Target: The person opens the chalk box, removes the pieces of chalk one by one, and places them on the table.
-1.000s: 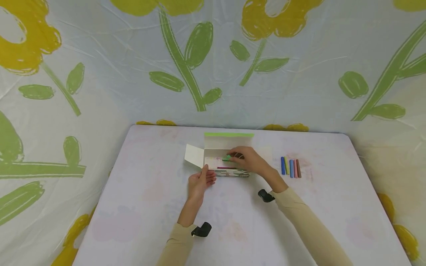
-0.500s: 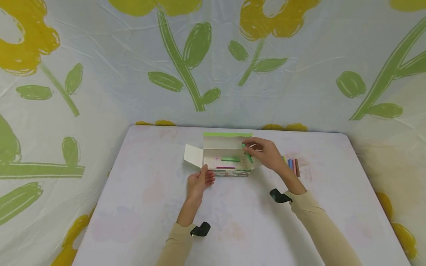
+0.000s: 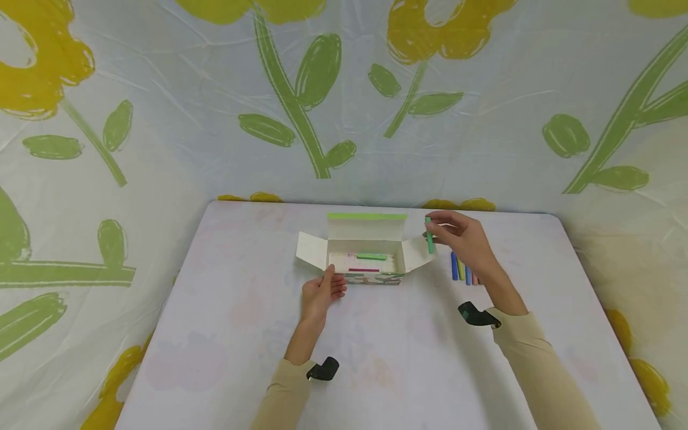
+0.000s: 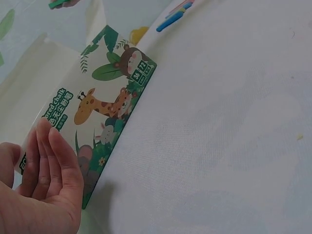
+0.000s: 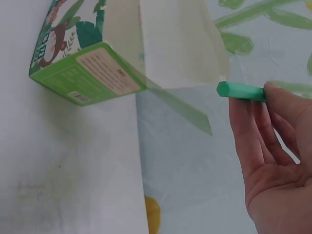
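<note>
An open cardboard box of coloured chalk (image 3: 376, 279) stands mid-table, its animal-printed front towards me. My left hand (image 3: 321, 297) holds its front left corner, thumb at the rim and fingers along the printed front (image 4: 105, 117). Inside lie a green chalk stick (image 3: 371, 257) and a dark red one (image 3: 364, 270). My right hand (image 3: 466, 240) pinches another green chalk stick (image 3: 429, 236) between thumb and fingers, raised near the right flap. In the right wrist view this chalk (image 5: 241, 91) juts out past the fingertips.
Right of the box, several chalk sticks lie side by side, a blue one (image 3: 454, 266) at the left end; my right hand partly covers the row. Side flaps (image 3: 312, 249) and the lid (image 3: 367, 227) stand out from the box. A flower-printed cloth (image 3: 215, 71) hangs behind the table.
My right hand has drawn the green chalk stick up out of the box and carried it right, past the right flap. The left hand keeps its place on the box.
</note>
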Demonstrator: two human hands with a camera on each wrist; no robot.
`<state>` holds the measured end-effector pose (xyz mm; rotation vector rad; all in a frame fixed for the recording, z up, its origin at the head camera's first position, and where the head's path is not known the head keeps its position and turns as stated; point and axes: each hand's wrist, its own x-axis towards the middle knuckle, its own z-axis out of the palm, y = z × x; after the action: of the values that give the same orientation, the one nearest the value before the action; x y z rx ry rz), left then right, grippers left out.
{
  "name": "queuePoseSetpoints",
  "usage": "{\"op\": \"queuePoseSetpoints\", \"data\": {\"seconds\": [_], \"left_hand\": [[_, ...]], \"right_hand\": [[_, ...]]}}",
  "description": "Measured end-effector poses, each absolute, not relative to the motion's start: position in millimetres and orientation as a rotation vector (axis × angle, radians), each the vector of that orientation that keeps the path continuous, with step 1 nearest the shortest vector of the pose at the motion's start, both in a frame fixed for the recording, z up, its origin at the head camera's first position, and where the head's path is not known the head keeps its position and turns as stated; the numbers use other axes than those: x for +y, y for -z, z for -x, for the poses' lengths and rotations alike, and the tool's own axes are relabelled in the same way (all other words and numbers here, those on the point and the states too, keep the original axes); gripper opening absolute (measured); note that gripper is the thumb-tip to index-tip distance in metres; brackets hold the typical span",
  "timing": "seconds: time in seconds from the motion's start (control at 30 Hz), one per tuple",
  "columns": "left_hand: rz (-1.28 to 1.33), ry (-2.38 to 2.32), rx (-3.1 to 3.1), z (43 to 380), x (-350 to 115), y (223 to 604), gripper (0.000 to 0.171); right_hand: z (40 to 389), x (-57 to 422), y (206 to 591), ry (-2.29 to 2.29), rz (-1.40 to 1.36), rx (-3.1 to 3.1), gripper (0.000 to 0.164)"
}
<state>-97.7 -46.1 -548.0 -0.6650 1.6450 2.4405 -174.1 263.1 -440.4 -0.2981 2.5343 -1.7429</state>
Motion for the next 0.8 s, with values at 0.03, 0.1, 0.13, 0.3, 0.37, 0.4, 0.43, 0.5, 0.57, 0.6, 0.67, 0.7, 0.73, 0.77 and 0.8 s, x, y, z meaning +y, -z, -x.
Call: {"op": "queuePoseSetpoints", "data": {"seconds": [0.03,0.1,0.13,0.3,0.37,0.4,0.43,0.5,0.57,0.6,0.67,0.7,0.73,0.77,0.8], "left_hand": [[0.660,-2.440,1.648,97.7,-46.2,548.0,0.046],[0.657,-2.438,1.656,97.7,-46.1,548.0,0.046],[0.660,-2.437,1.657,97.7,-46.1,548.4,0.046],[0.666,-2.440,1.669,97.6,-45.4,549.0,0.045],[0.668,-2.437,1.679,97.6,-45.2,548.9,0.044],[0.668,-2.436,1.682,97.4,-45.0,549.0,0.044],[0.672,-2.435,1.682,97.4,-44.9,549.3,0.043],[0.683,-2.433,1.686,97.3,-44.7,550.0,0.042],[0.687,-2.431,1.689,97.5,-44.8,550.5,0.043],[0.688,-2.433,1.688,97.3,-44.8,550.4,0.043],[0.690,-2.432,1.685,97.1,-44.8,550.2,0.044],[0.689,-2.430,1.685,97.0,-44.8,549.9,0.045],[0.685,-2.426,1.688,96.9,-44.9,549.5,0.046],[0.682,-2.421,1.692,96.8,-45.1,548.9,0.047],[0.681,-2.419,1.691,96.7,-45.2,548.3,0.047]], "right_hand": [[173.6,266.6,440.3,1.763,0.271,2.528,0.038],[172.5,273.2,440.7,1.792,0.221,2.517,0.040],[171.8,276.4,441.4,1.808,0.201,2.511,0.041],[166.6,290.5,448.0,1.845,0.110,2.515,0.042],[164.7,295.8,451.6,1.843,0.092,2.528,0.042],[164.0,298.6,453.8,1.842,0.082,2.529,0.042],[163.5,301.4,456.4,1.842,0.074,2.530,0.042],[162.9,306.9,462.6,1.842,0.056,2.522,0.042],[162.0,311.8,469.7,1.848,0.028,2.504,0.042],[161.4,314.1,473.5,1.846,0.018,2.497,0.043],[159.4,317.4,481.3,1.846,-0.028,2.479,0.045],[158.3,318.8,485.2,1.842,-0.052,2.472,0.047],[157.1,319.8,488.9,1.834,-0.075,2.467,0.048],[156.0,320.7,492.6,1.815,-0.097,2.470,0.050],[155.1,321.5,496.4,1.802,-0.112,2.468,0.051]]}}
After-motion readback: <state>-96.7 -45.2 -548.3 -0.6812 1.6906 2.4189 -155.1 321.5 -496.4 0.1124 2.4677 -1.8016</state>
